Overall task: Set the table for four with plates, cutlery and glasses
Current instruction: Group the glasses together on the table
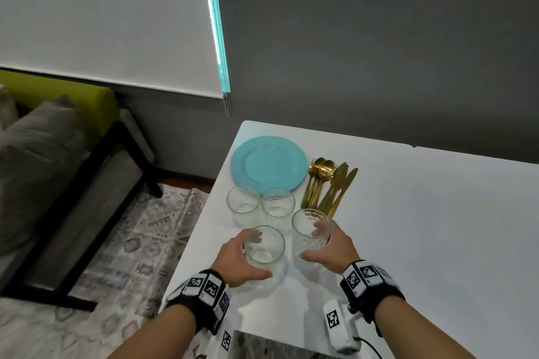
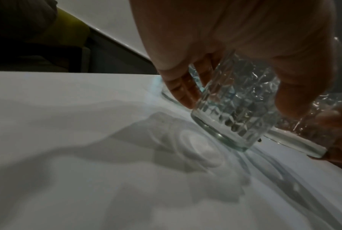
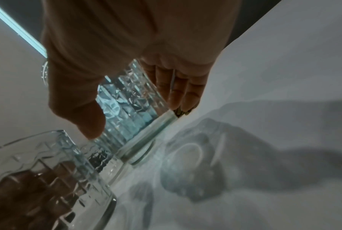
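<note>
On the white table a stack of teal plates lies at the far left, with a bundle of gold cutlery to its right. Two empty patterned glasses stand in front of the plates. My left hand grips a third glass from the side; in the left wrist view the left hand holds this glass tilted, base just above the tabletop. My right hand grips a fourth glass; the right wrist view shows that glass between thumb and fingers.
The table's left edge runs close beside my left hand, with a patterned rug below. A sofa with green back and grey cushions stands at left. A grey wall backs the table. White tabletop stretches to the right.
</note>
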Demonstrator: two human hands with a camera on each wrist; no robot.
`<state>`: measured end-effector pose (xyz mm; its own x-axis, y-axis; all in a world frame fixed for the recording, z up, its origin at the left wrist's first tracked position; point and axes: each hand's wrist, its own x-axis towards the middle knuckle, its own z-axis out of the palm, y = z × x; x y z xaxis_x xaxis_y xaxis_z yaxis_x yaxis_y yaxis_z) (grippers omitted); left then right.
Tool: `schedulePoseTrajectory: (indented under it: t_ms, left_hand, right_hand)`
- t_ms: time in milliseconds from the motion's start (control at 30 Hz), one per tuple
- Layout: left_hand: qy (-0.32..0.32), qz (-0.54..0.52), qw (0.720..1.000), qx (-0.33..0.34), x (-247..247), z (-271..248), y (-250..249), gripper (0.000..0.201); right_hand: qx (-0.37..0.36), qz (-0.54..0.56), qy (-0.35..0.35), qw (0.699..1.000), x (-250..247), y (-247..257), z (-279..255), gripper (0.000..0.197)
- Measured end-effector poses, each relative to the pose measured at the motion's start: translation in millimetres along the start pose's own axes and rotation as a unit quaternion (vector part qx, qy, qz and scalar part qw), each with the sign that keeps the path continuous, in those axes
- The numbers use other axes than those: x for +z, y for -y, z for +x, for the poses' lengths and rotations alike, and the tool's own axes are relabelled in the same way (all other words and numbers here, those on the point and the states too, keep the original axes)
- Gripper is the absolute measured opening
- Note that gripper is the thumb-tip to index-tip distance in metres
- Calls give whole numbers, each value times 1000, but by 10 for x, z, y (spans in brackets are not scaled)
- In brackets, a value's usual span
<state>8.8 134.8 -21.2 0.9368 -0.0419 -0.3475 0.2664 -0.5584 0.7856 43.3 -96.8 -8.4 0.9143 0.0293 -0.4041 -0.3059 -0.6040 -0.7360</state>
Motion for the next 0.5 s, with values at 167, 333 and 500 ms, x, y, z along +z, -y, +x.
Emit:
schedulePoseTrajectory:
  t_ms: [167, 333, 500]
  left_hand:
    - [-36, -27, 999, -28, -74, -20, 207, 85]
    - [-73, -41, 996, -39, -210, 35, 317, 82]
    - [-88, -51, 993, -55, -268, 68, 345, 82]
  right_hand:
    - [-7, -35, 17, 999, 181, 12, -29, 76]
    - [-22, -54, 28, 998, 420, 19, -1, 79]
    - [-33, -53, 34, 997, 597, 50, 46, 83]
